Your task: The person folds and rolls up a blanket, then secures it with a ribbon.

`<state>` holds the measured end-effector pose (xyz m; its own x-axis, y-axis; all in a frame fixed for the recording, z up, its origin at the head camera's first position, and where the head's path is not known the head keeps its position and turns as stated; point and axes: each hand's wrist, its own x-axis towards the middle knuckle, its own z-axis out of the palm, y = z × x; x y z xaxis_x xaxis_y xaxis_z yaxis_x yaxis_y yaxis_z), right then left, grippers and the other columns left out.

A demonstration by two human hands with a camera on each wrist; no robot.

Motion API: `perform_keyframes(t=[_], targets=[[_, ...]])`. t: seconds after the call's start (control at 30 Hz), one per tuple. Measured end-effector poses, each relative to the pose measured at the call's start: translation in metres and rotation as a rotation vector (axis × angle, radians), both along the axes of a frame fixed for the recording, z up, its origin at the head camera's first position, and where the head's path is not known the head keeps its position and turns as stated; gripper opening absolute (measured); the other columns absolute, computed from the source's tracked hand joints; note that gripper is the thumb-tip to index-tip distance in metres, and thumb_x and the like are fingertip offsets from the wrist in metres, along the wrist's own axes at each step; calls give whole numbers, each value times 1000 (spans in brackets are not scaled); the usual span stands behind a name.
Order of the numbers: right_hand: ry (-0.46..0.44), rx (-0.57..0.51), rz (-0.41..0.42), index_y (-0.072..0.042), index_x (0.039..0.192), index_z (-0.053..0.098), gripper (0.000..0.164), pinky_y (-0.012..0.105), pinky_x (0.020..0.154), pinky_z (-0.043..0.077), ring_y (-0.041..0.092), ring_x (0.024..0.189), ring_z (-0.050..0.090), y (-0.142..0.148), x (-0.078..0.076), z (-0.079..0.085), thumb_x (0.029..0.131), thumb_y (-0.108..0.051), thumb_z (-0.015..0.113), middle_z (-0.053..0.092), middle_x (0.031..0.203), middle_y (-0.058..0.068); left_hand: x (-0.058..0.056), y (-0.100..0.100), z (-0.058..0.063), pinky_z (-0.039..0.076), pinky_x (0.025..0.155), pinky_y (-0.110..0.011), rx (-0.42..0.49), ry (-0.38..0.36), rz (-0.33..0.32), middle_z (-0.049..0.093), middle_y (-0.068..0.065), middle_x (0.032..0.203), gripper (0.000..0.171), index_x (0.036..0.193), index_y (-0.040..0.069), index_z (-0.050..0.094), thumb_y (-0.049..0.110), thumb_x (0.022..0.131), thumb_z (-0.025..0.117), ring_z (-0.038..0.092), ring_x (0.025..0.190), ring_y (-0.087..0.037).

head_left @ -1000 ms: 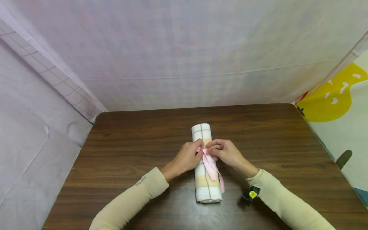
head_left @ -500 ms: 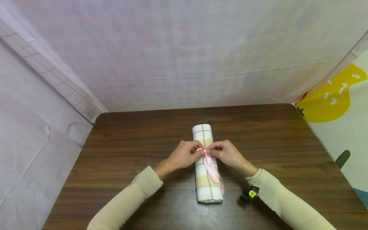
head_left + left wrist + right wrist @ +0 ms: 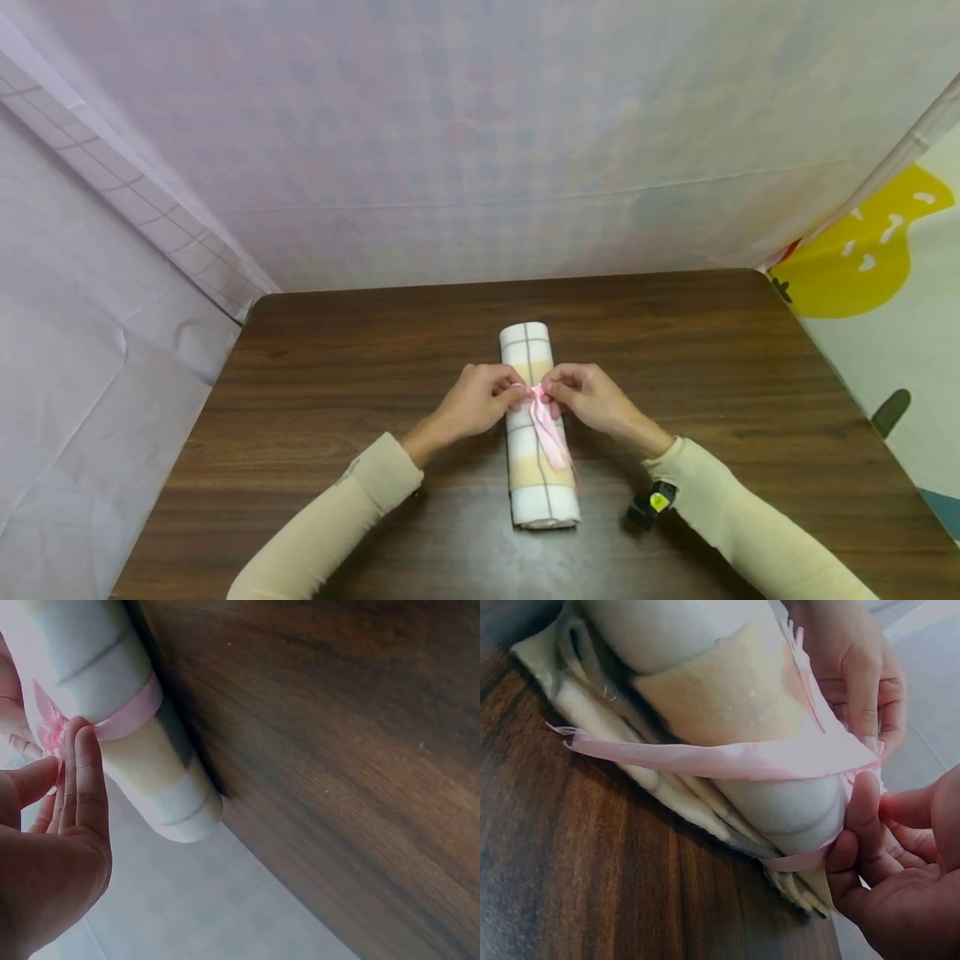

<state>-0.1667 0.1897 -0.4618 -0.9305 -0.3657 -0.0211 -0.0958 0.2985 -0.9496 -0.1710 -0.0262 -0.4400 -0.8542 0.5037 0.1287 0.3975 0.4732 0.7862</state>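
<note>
A rolled cloth (image 3: 545, 500), white with yellow bands and thin grey lines, lies lengthwise on the brown table. Round its middle runs a pink ribbon (image 3: 548, 437), knotted on top, its loose tails trailing toward the near end. My left hand (image 3: 480, 400) pinches the ribbon at the knot's left side between thumb and fingers. From the other side my right hand (image 3: 592, 400) pinches it too, close to the knot. In the right wrist view a frayed ribbon tail (image 3: 697, 759) crosses the roll and hangs over its layered edge. Fingertips partly cover the knot.
The wooden table (image 3: 337, 350) reaches back to a pale hanging cloth (image 3: 480, 150). Another light sheet (image 3: 97, 375) hangs at the left. A cloth with a yellow print (image 3: 855, 258) hangs at the right. A black wrist device (image 3: 651, 506) sits at my right cuff.
My left hand has shifted slightly left and down from its earlier place over the knot. Both hands now pinch at the knot's two sides, and the ribbon tails have moved slightly.
</note>
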Motion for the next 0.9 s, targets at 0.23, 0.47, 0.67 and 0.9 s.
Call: perform_keyframes(t=[0.23,0.47,0.67,0.9], targets=[[158,-61,127,4,107,65,19,35,60,56,18,65,64,4,-2,-2,90,10,60,68,86,18,-3,1,-2,55,61,-21,17,-70,6,73,-8,84,9,94,3,71,10,96,66,71,71,-17],[330,61,53,-4,91,70,11,29,54,54,14,58,63,3,-3,-5,88,6,68,69,75,6,-4,1,-4,56,63,-22,26,-105,17,73,-6,84,9,93,4,71,9,96,64,70,73,-16],[324,33,46,-3,92,68,6,33,50,53,16,55,62,3,-2,-6,91,3,66,66,71,6,-4,1,-3,57,63,-23,34,-136,25,73,-6,85,9,91,5,69,7,96,63,71,73,-16],[268,14,44,-5,90,67,8,37,51,54,15,55,63,3,-3,-5,90,4,66,66,72,6,-3,1,-3,56,62,-24,32,-123,28,73,-5,85,8,91,6,69,9,96,64,69,71,-14]])
